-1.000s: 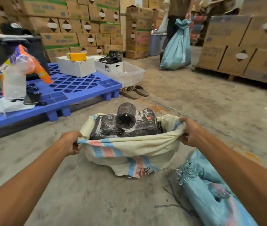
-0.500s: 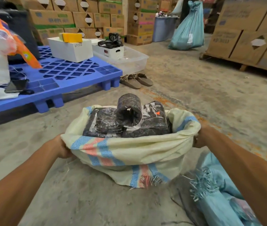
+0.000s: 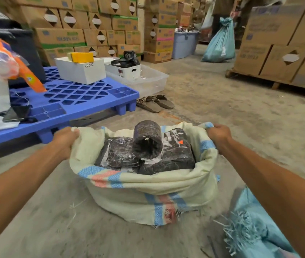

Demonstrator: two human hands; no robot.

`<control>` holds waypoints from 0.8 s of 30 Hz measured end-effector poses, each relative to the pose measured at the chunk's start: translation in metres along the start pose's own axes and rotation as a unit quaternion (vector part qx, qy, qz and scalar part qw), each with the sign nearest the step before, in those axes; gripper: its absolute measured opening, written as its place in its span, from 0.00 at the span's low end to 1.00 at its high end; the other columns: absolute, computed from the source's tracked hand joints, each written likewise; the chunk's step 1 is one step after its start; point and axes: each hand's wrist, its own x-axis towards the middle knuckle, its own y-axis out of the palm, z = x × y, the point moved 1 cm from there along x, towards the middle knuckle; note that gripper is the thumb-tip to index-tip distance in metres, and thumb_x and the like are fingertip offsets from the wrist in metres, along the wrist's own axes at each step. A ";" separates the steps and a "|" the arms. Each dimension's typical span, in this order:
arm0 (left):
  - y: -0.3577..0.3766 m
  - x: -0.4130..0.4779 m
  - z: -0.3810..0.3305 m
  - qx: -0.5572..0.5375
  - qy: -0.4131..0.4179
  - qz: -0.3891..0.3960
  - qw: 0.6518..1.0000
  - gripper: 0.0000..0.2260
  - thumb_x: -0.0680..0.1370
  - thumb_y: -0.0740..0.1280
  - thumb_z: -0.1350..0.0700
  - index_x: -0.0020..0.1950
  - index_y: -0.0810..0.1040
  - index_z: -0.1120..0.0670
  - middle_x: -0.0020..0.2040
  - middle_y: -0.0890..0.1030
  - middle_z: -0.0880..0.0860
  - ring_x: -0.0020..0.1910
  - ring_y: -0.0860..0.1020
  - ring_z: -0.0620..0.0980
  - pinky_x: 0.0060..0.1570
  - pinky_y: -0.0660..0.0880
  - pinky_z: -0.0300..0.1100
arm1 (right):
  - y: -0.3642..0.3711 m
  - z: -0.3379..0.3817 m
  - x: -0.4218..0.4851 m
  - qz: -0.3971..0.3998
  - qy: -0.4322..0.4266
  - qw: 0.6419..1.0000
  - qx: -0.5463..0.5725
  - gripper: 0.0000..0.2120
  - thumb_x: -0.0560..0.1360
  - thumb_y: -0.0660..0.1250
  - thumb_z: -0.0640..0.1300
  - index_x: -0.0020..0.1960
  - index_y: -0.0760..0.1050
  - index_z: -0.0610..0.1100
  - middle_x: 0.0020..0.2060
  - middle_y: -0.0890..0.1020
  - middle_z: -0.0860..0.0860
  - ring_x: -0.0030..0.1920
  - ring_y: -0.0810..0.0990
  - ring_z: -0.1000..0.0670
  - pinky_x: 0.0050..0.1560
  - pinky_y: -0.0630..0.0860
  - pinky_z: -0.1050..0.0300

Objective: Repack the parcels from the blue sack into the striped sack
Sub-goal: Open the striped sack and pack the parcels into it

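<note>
The striped sack (image 3: 148,194), cream with blue and pink bands, stands open on the concrete floor in front of me. Several black plastic-wrapped parcels (image 3: 148,149) fill it to the rim, one rolled parcel lying on top. My left hand (image 3: 65,139) grips the sack's left rim and my right hand (image 3: 218,134) grips its right rim, holding the mouth wide. The blue sack (image 3: 255,229) lies crumpled on the floor at the lower right, partly under my right forearm, its frayed edge showing.
A blue plastic pallet (image 3: 84,101) with white boxes and bags sits to the left. Sandals (image 3: 155,103) and a clear tub (image 3: 148,81) lie beyond it. Stacked cartons (image 3: 287,49) line the back and right. A person holds a tied blue bag (image 3: 219,41) far back.
Both hands have pulled the sack's rim upward and outward, so the folded-down edge stands higher around the parcels. The camera has tilted up a little.
</note>
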 end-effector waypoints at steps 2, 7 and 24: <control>0.009 -0.010 -0.025 -0.008 0.030 0.014 0.999 0.10 0.83 0.63 0.58 0.41 0.73 0.52 0.50 0.77 0.56 0.46 0.76 0.53 0.46 0.74 0.47 | 0.014 0.018 -0.013 0.028 -0.039 0.995 0.090 0.14 0.69 0.70 0.35 0.53 0.84 0.43 0.43 0.86 0.46 0.48 0.84 0.43 0.52 0.83 0.47; 0.012 -0.046 -0.065 0.014 0.081 0.062 0.995 0.10 0.82 0.64 0.54 0.41 0.74 0.50 0.49 0.78 0.57 0.46 0.76 0.53 0.43 0.74 0.46 | 0.008 0.079 -0.058 0.139 -0.070 0.969 0.193 0.19 0.74 0.65 0.29 0.57 0.82 0.46 0.50 0.85 0.44 0.49 0.84 0.44 0.52 0.81 0.48; -0.033 -0.220 -0.124 0.059 -0.110 0.156 0.980 0.17 0.83 0.55 0.42 0.58 0.69 0.55 0.35 0.82 0.62 0.31 0.83 0.57 0.34 0.79 0.52 | -0.148 0.134 -0.232 0.174 0.118 0.948 0.238 0.14 0.78 0.62 0.45 0.37 0.83 0.46 0.31 0.82 0.44 0.35 0.79 0.46 0.46 0.78 0.51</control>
